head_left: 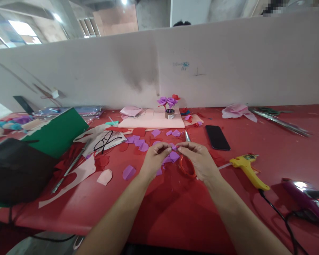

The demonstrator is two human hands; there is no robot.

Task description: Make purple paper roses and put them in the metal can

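Two hands pinch one purple petal (173,146) between their fingertips, left hand (154,158) and right hand (199,159) closed on it above the red table (175,209). Scissors (187,159) lie under the right hand. More petals (138,142) lie left of the phone (217,137); the glue gun (248,169) sits below-right of the phone.

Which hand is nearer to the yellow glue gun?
Right. The right hand sits just left of the yellow glue gun; the left hand lies further left, beyond the right hand.
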